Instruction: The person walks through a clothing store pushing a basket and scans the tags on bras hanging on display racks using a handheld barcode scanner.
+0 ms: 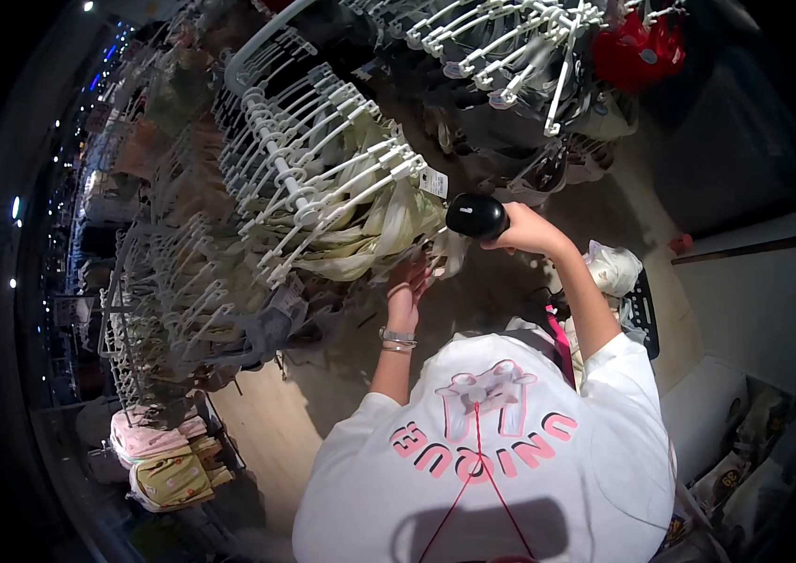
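My right hand (527,231) is wrapped around a black handheld scanner (477,217), its rounded head pointing left toward the hanging clothes. Pale yellow-green garments (384,220) hang from white clip hangers (295,155) on a white rail. At their lower edge, my left hand (407,280) is raised with bent fingers around a fold of pale garment; some fingertips are hidden in the cloth. A white price tag (433,181) hangs just above and left of the scanner.
More white hangers (520,38) with dark garments are at the top, beside a red item (640,53). Hangers with grey clothes (276,328) fill the left. Folded pink and yellow-green packs (168,460) sit lower left. A black basket (642,314) with white bundles stands right.
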{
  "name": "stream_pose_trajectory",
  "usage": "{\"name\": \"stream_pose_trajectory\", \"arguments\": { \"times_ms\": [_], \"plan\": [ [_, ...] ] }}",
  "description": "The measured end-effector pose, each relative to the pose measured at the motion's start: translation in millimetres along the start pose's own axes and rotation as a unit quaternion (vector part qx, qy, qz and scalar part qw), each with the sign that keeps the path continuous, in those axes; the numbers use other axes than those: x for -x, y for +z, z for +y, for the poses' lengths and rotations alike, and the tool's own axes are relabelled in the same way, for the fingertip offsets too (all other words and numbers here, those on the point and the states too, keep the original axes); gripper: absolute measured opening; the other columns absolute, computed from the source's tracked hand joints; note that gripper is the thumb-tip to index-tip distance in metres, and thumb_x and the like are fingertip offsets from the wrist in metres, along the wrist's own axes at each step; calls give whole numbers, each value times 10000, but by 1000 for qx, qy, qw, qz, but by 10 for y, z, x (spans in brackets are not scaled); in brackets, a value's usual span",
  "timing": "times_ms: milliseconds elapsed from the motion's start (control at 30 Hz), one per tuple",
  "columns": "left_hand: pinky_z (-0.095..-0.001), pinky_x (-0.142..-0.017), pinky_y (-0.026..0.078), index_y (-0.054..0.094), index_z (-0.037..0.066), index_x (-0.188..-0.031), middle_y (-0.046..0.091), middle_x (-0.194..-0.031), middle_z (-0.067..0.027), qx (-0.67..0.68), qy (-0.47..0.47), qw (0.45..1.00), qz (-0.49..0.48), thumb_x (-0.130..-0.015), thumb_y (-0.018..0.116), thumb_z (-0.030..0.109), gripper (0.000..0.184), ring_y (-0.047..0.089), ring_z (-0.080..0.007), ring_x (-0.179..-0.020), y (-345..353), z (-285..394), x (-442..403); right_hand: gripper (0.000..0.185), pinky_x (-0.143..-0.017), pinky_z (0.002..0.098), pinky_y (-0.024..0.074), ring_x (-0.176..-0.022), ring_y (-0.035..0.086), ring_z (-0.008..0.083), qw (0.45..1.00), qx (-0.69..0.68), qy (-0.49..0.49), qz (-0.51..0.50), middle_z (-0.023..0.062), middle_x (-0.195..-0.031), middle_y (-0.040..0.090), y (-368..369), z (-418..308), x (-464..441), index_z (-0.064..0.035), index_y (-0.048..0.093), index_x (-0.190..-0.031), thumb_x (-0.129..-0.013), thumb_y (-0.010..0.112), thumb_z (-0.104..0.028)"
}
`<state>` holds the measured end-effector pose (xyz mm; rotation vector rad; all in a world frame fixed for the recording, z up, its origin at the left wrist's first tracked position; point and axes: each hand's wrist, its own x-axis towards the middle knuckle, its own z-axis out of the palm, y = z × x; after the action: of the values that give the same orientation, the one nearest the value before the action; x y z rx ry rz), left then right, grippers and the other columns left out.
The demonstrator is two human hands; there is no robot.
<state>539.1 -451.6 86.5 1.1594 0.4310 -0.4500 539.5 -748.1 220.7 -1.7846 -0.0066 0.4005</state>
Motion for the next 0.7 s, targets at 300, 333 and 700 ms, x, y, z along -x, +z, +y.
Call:
{"name": "stream_pose_trajectory", "arguments": {
  "times_ms": [300,333,700],
  "plan": [
    [-328,-917,434,328,102,-1356,475,-1274,-63,11,284,943,172,-876,557,91,531,508,-193,-1114,-693,392,371,349,-790,275,479,-852,632,145,951,-295,-6,97,68,-949,672,489,748,32,-16,625,-1015,-703,772,-72],
    [-340,-934,425,298,92,-1374,450,-1294,-69,-72,326,928,164,-859,568,64,582,492,-200,-1131,-586,524,463,360,-814,279,471,-883,629,150,945,-308,-6,107,73,-975,670,512,764,51,-16,623,-1030,-706,771,-67],
    [-362,-899,452,271,44,-1381,396,-1295,-156,-222,363,890,164,-824,698,147,710,462,-239,-1143,-184,600,674,319,-798,281,474,-847,634,124,959,-266,-9,98,53,-934,686,890,560,-21,-15,655,-978,-684,778,-43]
  ]
}}
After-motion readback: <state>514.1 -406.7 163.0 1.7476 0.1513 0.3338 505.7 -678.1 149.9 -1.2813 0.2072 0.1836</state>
